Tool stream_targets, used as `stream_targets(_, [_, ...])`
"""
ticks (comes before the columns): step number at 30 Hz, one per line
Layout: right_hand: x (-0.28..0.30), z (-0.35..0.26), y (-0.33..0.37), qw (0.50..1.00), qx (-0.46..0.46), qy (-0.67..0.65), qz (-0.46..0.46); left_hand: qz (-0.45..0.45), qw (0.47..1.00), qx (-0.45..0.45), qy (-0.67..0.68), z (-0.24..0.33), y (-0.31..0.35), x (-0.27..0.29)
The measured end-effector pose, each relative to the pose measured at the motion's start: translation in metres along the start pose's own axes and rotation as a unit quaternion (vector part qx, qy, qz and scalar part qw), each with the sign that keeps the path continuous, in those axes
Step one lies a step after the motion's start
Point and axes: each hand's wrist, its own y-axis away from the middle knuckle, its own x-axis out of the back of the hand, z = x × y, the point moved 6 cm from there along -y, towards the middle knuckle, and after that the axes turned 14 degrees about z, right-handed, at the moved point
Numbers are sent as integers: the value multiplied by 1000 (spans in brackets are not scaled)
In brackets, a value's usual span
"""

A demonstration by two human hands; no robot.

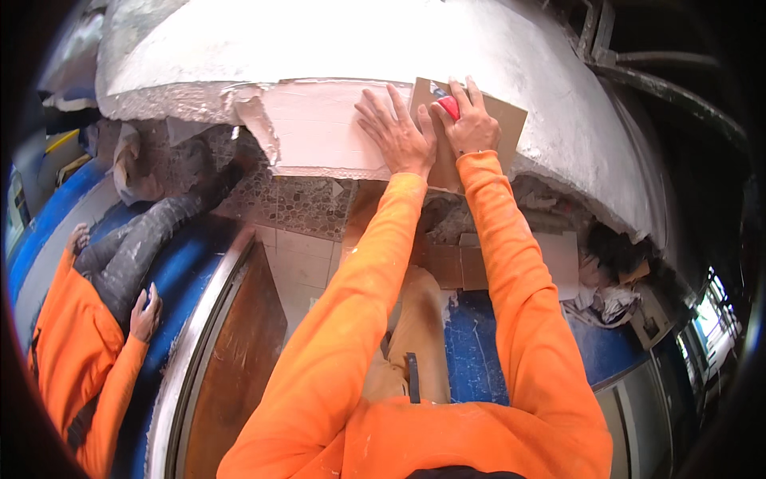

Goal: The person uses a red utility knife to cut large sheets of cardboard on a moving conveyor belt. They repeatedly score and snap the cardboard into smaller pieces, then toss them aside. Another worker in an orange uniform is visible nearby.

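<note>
My left hand (399, 136) lies flat with its fingers spread on a pale pinkish cardboard sheet (311, 128). Beside it, my right hand (476, 128) presses onto a brown cardboard piece (507, 128) that meets the pale sheet. A small red object (449, 107) shows between the thumb and fingers of this hand; most of it is covered, so its kind is unclear. Both cardboard pieces sit along the near edge of a large white rounded surface (335, 40). At its left end the pale sheet is torn and ragged.
To the left, another person in orange (76, 343) sits on a blue surface (191, 271). A brown panel with a metal edge (235, 351) stands between us. Flattened cardboard (558, 259) and crumpled cloth (610, 303) lie below right. Metal bars (662, 88) cross the upper right.
</note>
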Motion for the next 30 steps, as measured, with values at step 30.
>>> stream_targets(30, [42,37,185,702,-560,-414,-146,-119,959,132,222,-24,-57,107])
